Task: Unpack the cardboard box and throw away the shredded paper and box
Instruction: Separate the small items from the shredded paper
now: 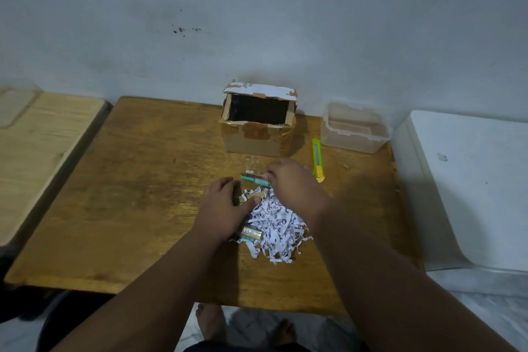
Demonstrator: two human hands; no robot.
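An open cardboard box (257, 137) with taped flaps stands at the far side of the wooden table (128, 194), its inside dark. In front of it lies a heap of white shredded paper (278, 230) with several batteries mixed in. My left hand (221, 208) presses down on the heap's left side, fingers closed around a small gold-ended battery (253, 195). My right hand (291, 186) rests on the heap's far edge and pinches a green battery (254, 178). A gold and green battery (251, 233) lies beside my left wrist.
A yellow-green utility knife (317, 160) lies right of the box. An empty clear plastic container (354, 127) stands at the back right corner. A white bin (468, 186) stands to the right of the table, a lighter wooden board (37, 151) to the left. The wall is close behind.
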